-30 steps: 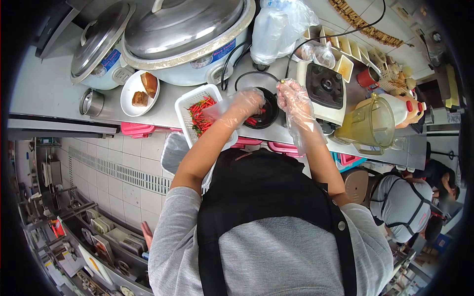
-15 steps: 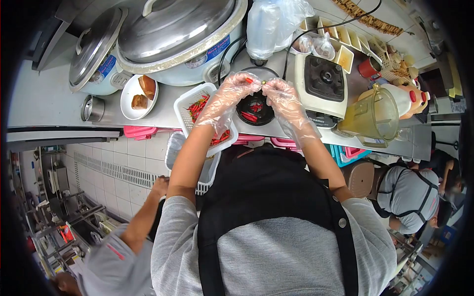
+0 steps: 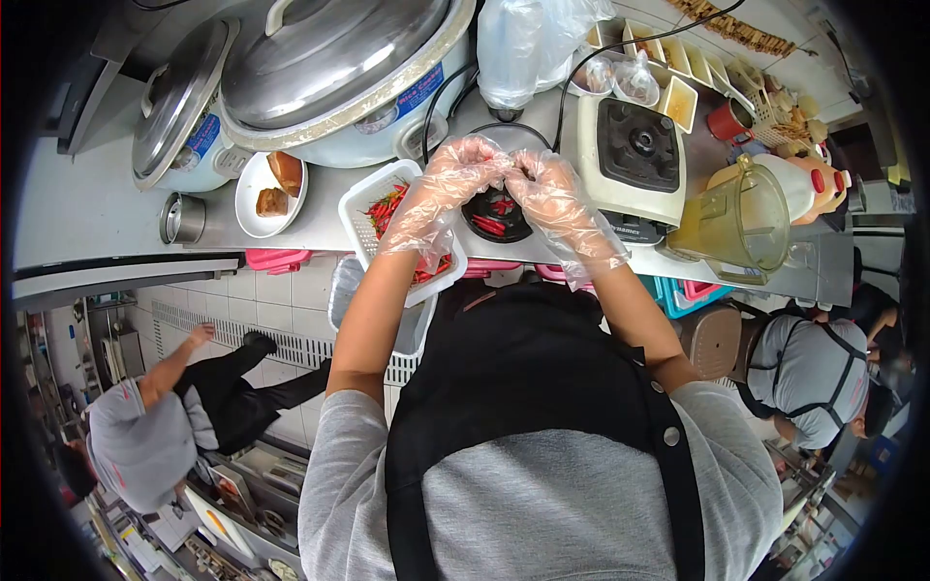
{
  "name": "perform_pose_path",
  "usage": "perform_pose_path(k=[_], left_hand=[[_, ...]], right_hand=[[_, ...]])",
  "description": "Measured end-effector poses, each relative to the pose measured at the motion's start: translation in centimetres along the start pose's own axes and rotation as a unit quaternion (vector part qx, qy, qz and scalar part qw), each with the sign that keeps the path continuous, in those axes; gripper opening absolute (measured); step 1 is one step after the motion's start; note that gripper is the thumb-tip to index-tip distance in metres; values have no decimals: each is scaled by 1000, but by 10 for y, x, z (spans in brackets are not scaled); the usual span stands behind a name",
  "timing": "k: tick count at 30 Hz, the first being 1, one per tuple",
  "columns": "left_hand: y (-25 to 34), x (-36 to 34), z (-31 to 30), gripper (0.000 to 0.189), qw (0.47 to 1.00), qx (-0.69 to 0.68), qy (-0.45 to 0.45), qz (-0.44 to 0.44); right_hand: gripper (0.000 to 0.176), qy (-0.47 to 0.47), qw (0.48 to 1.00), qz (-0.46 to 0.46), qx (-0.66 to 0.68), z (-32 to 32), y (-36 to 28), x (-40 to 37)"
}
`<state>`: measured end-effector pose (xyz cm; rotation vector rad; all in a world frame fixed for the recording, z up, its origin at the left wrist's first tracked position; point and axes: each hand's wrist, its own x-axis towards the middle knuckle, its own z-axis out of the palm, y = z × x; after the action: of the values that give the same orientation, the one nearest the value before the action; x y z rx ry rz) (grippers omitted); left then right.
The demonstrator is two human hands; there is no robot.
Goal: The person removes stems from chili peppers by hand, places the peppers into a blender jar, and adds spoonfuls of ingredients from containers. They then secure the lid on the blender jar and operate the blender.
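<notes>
My left hand (image 3: 463, 172) and my right hand (image 3: 544, 186), both in clear plastic gloves, meet fingertip to fingertip above a black round bowl (image 3: 520, 229). The left fingers are closed in a pinch on a red chili pepper, now mostly covered by the glove. Pinched too, the right fingers hide whatever small piece they hold. Inside the bowl lie several red chili pieces (image 3: 489, 225). Beside my left wrist stands a white perforated basket (image 3: 356, 221) of whole red chilies (image 3: 386, 208), partly covered by my forearm.
Two lidded rice cookers (image 3: 334, 73) stand back left, near a white bowl (image 3: 244, 203) with brown chunks. To the right are a blender base (image 3: 581, 160) and its jug (image 3: 722, 228). A co-worker (image 3: 145, 441) is behind at left, another person (image 3: 804, 373) at right.
My hands have drawn together at the fingertips, and the red chili that showed in my left fingers is now mostly covered. The co-worker at left has moved farther away.
</notes>
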<state>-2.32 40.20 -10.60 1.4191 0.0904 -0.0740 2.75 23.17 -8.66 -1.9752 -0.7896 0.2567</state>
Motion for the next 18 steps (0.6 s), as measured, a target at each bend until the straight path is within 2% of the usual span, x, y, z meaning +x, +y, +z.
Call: perform_pose_path(k=[4,5,6,7,10,11,13,14,15,17,18], left_hand=[[3,3,4,8,1000,-27,6,9],[4,4,6,8,999,-51,8,18],[4,5,8,8,997,-75,10,27],[2,6,9,8,997,-75,11,27],[-5,6,13,7,987,-146,13,63],[-7,5,14,7,987,-146,15,66],[-11,3,17,6,978,-199,28,46],[-3,-3,24,7,974,-218,61,20],[0,-2,23,7,973,-219,64,23],[3,1,19,6,991,-131,-13,16],[3,3,15,8,995,-91,-40,21]], right_hand=[[15,3,998,-3,55,3,4,-1],[12,26,967,67,244,10,5,-2],[9,47,896,133,421,15,8,-3],[9,46,896,132,422,19,12,-3],[3,70,800,207,559,21,6,-1],[3,68,801,205,558,22,-1,-2],[3,114,682,245,680,26,-10,-4],[3,115,670,255,688,28,-8,-4],[3,112,672,255,687,27,-6,-5],[4,96,751,215,617,21,-3,-12],[5,58,821,150,548,20,9,-10]])
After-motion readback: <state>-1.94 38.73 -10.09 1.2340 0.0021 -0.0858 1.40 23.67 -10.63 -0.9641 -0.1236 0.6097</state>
